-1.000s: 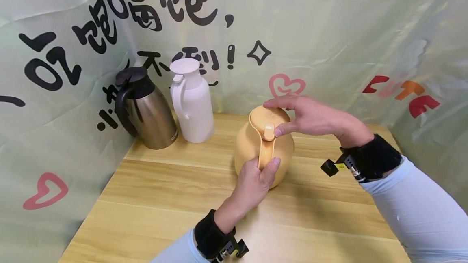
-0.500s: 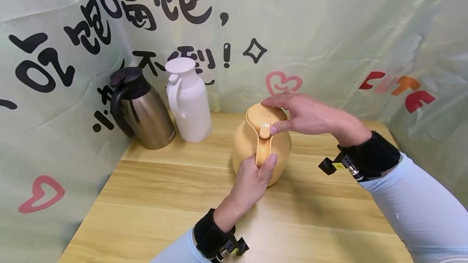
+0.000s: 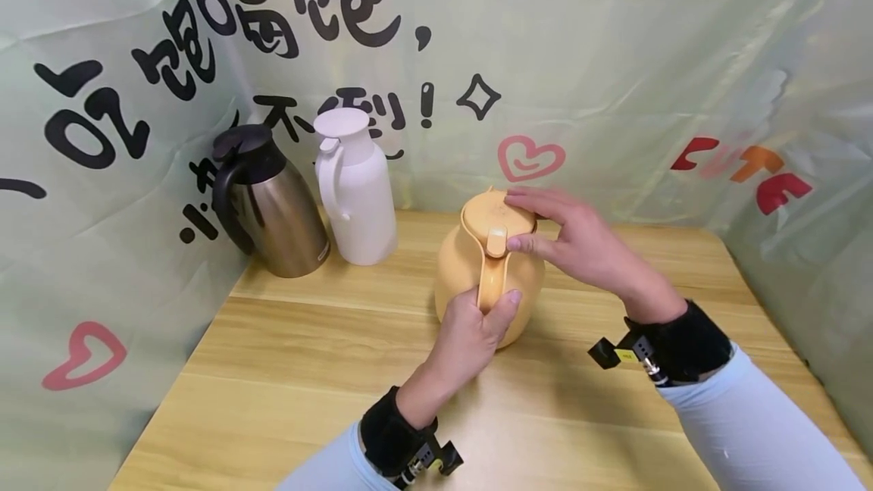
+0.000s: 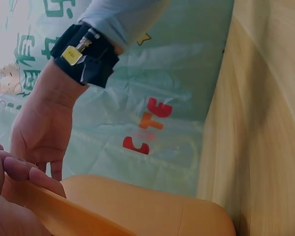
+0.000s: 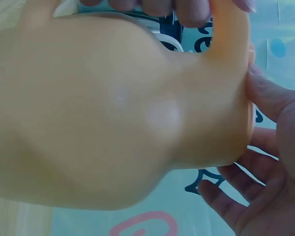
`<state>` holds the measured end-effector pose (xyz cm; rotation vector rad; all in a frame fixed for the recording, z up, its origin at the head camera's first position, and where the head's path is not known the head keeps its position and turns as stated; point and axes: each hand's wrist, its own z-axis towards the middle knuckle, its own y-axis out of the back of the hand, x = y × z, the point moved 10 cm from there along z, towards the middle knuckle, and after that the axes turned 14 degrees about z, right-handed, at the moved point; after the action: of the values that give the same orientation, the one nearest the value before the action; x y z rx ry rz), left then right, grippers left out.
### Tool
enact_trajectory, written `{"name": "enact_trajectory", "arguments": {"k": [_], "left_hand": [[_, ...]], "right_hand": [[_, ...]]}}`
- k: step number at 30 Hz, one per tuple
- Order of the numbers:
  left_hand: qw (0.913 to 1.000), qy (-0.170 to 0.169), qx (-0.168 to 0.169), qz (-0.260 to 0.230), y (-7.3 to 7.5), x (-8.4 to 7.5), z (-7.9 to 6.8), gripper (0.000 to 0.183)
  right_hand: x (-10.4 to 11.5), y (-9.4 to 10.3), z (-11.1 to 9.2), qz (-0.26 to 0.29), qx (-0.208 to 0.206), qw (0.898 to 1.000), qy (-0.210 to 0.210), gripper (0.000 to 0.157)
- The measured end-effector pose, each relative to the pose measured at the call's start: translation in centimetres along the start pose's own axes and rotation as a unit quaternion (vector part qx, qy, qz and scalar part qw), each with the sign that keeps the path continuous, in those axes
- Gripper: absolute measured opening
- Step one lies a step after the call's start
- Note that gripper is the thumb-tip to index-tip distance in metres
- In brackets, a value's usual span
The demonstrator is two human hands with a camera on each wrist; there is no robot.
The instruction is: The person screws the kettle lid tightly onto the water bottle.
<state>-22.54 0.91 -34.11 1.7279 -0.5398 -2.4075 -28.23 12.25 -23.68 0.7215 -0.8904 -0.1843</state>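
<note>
A round orange-yellow thermos jug (image 3: pixel 455 267) stands upright on the wooden table in the head view. My left hand (image 3: pixel 469 341) grips its handle (image 3: pixel 492 281), the thumb lying along the near side. My right hand (image 3: pixel 583 242) is at the right edge of the lid (image 3: pixel 492 212), its fingers fairly straight and spread. The thumb tip is beside the lid's button (image 3: pixel 496 242). From the right wrist view, the right thumb touches the rim of the jug (image 5: pixel 103 108), while the other fingers extend loosely past the lid. The lid sits on the jug.
To the left stand a bronze steel thermos jug (image 3: pixel 283 218) with a black handle and a white thermos jug (image 3: pixel 364 203). A printed cloth (image 3: pixel 614 82) hangs behind and around the wooden table (image 3: pixel 307 370).
The right hand's fingers have slid rightward off the lid's far edge, and its wrist has dropped lower. My left hand keeps its grip on the handle.
</note>
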Motion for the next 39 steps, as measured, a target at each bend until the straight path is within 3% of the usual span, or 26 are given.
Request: {"name": "enact_trajectory", "arguments": {"k": [4, 9, 17, 25, 31, 39], "left_hand": [[0.9998, 0.021, -0.007, -0.003, 0.2, 0.5, 0.1, 0.039], [0.9980, 0.057, -0.026, 0.012, 0.8, 1.2, 0.5, 0.031], [0.9961, 0.073, -0.045, 0.019, 2.2, 2.3, 1.6, 0.029], [0.9958, 0.072, -0.054, 0.017, 4.3, 3.6, 4.5, 0.035], [0.9967, 0.061, -0.047, 0.026, 4.7, 4.6, 7.2, 0.034], [0.9953, 0.062, -0.059, 0.045, 5.5, 5.6, 10.0, 0.034]], "right_hand": [[-0.2, 0.1, -0.8, 0.020, -0.042, 0.999, -0.002, 0.057], [-1.3, -0.2, -1.5, 0.064, -0.066, 0.996, -0.015, 0.059], [-4.8, -1.6, -4.0, 0.081, -0.063, 0.988, -0.117, 0.070], [-7.5, -1.9, -6.4, 0.088, -0.065, 0.983, -0.146, 0.060], [-9.3, -2.4, -8.2, 0.095, -0.064, 0.977, -0.182, 0.058], [-10.4, -3.0, -9.8, 0.101, -0.067, 0.975, -0.185, 0.056]]}}
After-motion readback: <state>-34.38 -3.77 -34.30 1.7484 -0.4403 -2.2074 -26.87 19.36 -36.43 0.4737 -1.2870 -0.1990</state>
